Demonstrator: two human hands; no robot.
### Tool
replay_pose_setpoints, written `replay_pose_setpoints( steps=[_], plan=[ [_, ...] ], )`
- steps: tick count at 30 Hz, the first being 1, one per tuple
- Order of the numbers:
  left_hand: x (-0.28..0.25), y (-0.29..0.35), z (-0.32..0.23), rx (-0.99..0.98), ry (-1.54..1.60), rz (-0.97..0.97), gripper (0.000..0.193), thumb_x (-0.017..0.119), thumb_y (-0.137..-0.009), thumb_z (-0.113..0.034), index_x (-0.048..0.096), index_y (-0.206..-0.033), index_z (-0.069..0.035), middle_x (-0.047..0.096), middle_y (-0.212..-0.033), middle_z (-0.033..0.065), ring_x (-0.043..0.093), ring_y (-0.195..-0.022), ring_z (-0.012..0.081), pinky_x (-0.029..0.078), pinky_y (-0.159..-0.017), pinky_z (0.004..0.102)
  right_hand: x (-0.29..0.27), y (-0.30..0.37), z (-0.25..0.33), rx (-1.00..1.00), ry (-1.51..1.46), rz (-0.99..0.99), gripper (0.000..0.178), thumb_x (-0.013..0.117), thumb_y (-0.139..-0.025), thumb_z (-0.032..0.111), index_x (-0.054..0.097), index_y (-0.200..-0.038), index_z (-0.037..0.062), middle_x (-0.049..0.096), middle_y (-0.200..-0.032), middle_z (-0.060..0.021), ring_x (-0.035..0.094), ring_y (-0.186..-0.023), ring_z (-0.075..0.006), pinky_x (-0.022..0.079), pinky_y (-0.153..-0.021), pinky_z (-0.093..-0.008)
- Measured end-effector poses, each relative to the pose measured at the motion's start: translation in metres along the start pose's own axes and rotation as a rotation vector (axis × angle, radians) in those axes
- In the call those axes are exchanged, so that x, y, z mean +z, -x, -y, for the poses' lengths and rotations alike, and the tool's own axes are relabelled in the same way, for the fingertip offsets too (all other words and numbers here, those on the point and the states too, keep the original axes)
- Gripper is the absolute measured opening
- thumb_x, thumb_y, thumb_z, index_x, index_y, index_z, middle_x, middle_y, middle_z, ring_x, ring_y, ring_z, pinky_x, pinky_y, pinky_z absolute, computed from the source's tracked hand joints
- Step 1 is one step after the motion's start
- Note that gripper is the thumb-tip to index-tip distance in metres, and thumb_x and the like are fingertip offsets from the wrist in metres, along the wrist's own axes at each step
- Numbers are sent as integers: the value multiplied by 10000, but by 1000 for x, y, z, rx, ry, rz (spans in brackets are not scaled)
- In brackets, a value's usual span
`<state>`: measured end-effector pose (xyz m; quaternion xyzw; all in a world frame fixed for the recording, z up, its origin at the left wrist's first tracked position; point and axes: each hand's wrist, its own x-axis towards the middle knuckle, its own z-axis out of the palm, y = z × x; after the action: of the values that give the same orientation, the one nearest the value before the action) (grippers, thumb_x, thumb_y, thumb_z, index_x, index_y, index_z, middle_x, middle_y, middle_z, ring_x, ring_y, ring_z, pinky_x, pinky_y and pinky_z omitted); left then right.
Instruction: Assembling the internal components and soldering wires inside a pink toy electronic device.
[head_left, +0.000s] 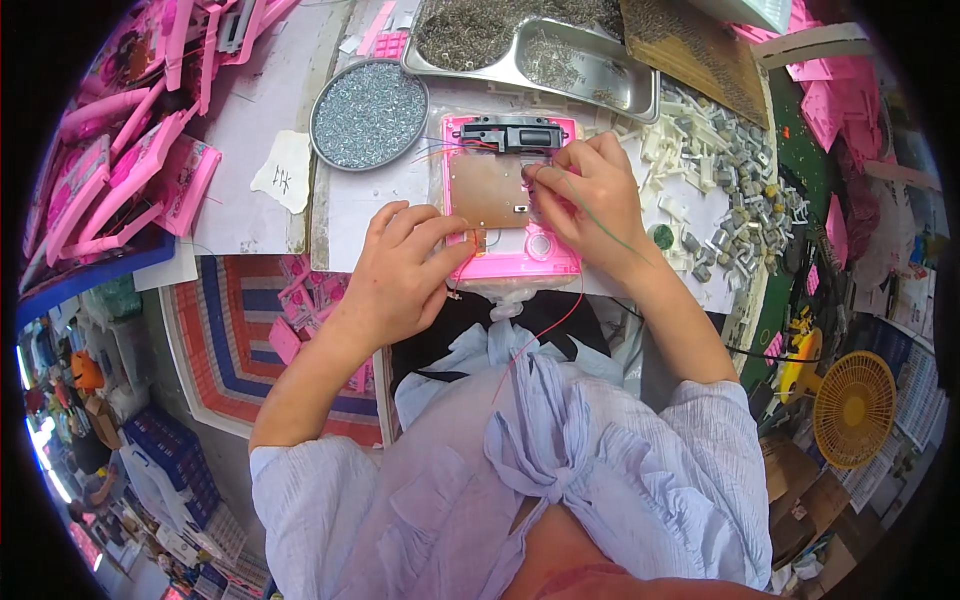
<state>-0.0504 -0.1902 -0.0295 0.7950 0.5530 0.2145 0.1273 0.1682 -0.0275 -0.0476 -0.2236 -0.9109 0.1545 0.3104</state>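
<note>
A pink plastic casing [508,268] lies in front of me, with a brown circuit board [487,190] set in it. A black oblong part [512,136] with thin wires sits across its far end. My left hand [400,268] grips the casing's near left side, index finger and thumb at the board's corner beside short orange wires. At the board's right edge, the thumb and index finger of my right hand [592,200] are pinched together. A green wire [603,228] runs from that pinch across the hand; its end is hidden. A red wire [560,322] trails off the casing towards me.
A round tray of small metal pins [370,112] stands beyond my left hand. Metal trays [590,72] with small parts lie at the back. White and grey parts [715,190] are heaped right. Pink casings [125,170] pile up left. A yellow fan [853,408] stands lower right.
</note>
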Motion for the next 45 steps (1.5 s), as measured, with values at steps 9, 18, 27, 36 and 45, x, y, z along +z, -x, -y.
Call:
replay_pose_setpoints(
  steps=[9,18,27,36,45],
  plan=[
    [2,-3,2,12,34,-73,503,692,-668,-38,675,-1166,-109,626,-1193,88,558,-1131,305,398,-1014,508,-12,-16,14,-87,251,249,263,739,-686,125,724,-943,71,631,-919,-56,569,-915,-282,462,-783,-407],
    [32,9,22,373,-75,-289,203,696,-767,-246,621,-892,-104,673,-1085,62,616,-1015,271,476,-935,469,-22,-13,16,-105,134,369,297,649,-792,57,688,-1076,-17,585,-952,-159,558,-939,-378,448,-899,-485],
    [33,17,21,334,88,-319,215,781,-769,-290,651,-852,-140,666,-995,32,612,-977,258,455,-937,476,-46,28,21,-214,-251,469,416,697,-749,15,665,-1164,40,498,-789,-75,485,-818,-302,397,-803,-416],
    [42,-27,-14,178,324,-357,87,734,-836,-234,718,-842,-148,664,-848,28,665,-782,240,522,-641,383,-43,61,40,-215,-154,424,229,691,-774,6,668,-996,54,511,-914,-125,494,-811,-312,425,-745,-400],
    [53,-41,-26,68,438,-419,120,694,-878,-233,707,-853,-116,654,-771,49,662,-746,265,523,-655,412,-63,53,-12,990,-1535,176,385,463,-1063,394,524,-861,72,580,-841,-87,471,-565,-95,384,-506,-219]
  ],
)
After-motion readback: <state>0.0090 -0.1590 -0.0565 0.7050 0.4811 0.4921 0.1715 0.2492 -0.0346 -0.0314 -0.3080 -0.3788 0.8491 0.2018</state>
